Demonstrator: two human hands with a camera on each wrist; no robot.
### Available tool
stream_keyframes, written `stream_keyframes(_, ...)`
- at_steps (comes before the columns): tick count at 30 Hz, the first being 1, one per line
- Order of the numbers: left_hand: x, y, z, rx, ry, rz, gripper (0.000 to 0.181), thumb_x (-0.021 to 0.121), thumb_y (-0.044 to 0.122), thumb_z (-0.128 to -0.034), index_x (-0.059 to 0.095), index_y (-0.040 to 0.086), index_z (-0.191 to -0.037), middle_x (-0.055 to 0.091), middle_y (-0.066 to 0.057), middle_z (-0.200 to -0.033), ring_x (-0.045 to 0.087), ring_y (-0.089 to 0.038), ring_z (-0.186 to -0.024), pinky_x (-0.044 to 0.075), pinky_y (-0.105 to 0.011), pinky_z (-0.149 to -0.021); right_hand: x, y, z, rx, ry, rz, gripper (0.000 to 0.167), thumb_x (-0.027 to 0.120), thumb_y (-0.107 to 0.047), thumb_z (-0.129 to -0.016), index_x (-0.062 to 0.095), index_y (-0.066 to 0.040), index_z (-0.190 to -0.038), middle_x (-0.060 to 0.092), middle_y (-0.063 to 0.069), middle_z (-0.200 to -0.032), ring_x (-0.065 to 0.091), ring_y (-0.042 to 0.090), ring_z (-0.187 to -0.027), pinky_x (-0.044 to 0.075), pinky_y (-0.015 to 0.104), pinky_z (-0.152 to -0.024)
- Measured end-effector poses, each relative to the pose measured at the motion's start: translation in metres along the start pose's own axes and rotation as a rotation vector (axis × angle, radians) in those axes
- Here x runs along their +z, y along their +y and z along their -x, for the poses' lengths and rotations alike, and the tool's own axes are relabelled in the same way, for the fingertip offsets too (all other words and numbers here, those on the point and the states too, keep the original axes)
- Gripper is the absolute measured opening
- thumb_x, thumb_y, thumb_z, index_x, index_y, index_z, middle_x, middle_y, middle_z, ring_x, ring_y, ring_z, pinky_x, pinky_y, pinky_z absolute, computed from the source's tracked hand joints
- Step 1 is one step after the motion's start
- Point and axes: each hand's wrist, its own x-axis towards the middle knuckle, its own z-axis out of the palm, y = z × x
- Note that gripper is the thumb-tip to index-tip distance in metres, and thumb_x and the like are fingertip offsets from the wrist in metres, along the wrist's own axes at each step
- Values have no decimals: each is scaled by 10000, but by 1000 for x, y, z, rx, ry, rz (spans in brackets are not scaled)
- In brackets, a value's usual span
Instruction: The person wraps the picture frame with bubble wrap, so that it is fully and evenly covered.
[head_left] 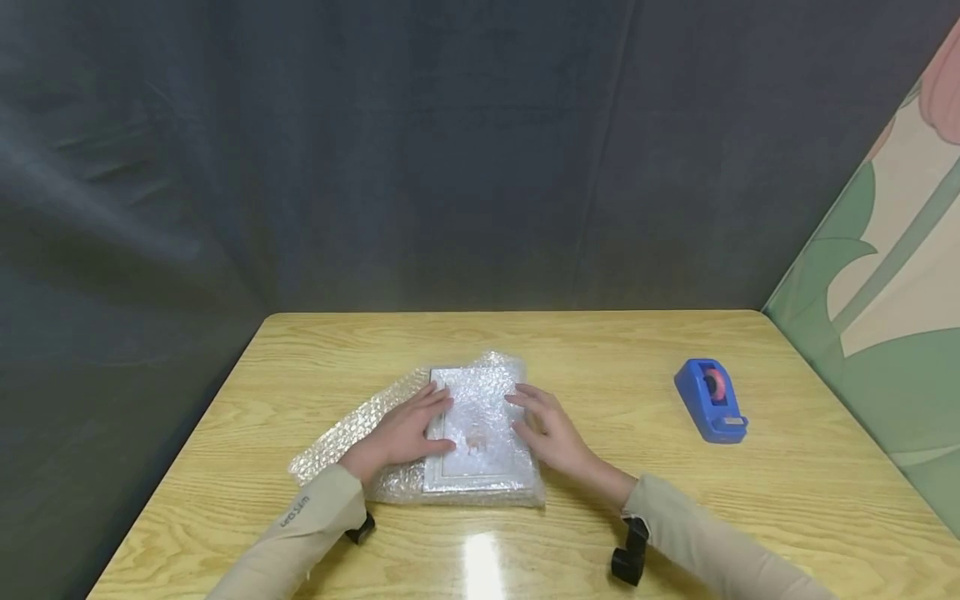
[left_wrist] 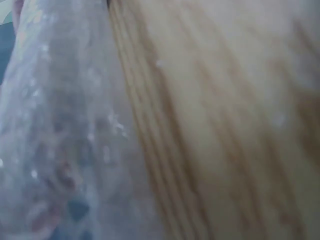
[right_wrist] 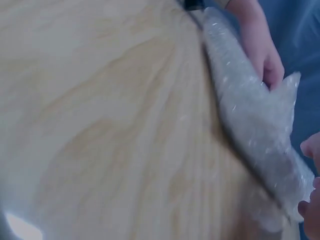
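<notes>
A flat, pale rectangular thing like a picture frame [head_left: 480, 417], with a bordered face and a small orange-brown figure, lies under clear bubble wrap [head_left: 348, 429] on the table. My left hand [head_left: 405, 429] rests on its left side, fingers spread. At the right edge my right hand [head_left: 551, 429] touches the wrap with loosely bent fingers. The left wrist view shows the crinkled bubble wrap [left_wrist: 75, 120] close up, with no clear hand. In the right wrist view, the left hand [right_wrist: 260, 55] is beyond the wrap and fingertips of the right hand [right_wrist: 312, 185] enter at the right.
A blue tape dispenser [head_left: 712, 404] with a pink-cored roll stands on the wooden table [head_left: 600, 350], right of the hands. Dark cloth [head_left: 450, 167] hangs behind and to the left. A floral-patterned panel [head_left: 892, 317] borders the right side.
</notes>
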Motion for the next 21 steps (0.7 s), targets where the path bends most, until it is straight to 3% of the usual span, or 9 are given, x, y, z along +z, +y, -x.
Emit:
stream_keyframes(4, 0, 1, 0, -6, 6, 10, 742, 604, 492, -799, 394, 56, -1362, 268, -65, -1469, 136, -278, -1371, 213, -499, -1070, -8, 2, 13, -47, -165, 24, 460, 593, -134, -867, 474, 22, -1283, 260, 255, -1427, 232, 424, -1300, 234, 591, -1020)
stream_keyframes(8, 1, 3, 1, -5, 20, 24, 740, 613, 473, -800, 389, 47, -1362, 265, -76, -1469, 138, -292, -1369, 204, -501, -1073, -4, 0, 18, -60, -240, 105, 552, 577, -279, -881, 427, 15, -1324, 171, 255, -1459, 147, 422, -1330, 185, 568, -1047)
stream_keyframes(14, 2, 5, 0, 9, 20, 29, 780, 623, 451, -800, 321, 51, -1397, 194, -88, -1491, 122, -313, -1368, 191, -484, -1081, 4, -4, 19, -68, -204, 263, 613, 581, -373, -852, 431, -17, -1328, 194, 272, -1445, 183, 439, -1315, 230, 589, -1022)
stream_keyframes(21, -1, 7, -1, -3, 12, 49, 843, 651, 425, -784, 221, 125, -1444, 150, -68, -1503, 119, -295, -1371, 173, -478, -1086, 3, -2, 9, -171, -133, 371, 691, 698, -425, -725, 509, -32, -1261, 271, 312, -1389, 254, 441, -1277, 288, 598, -990)
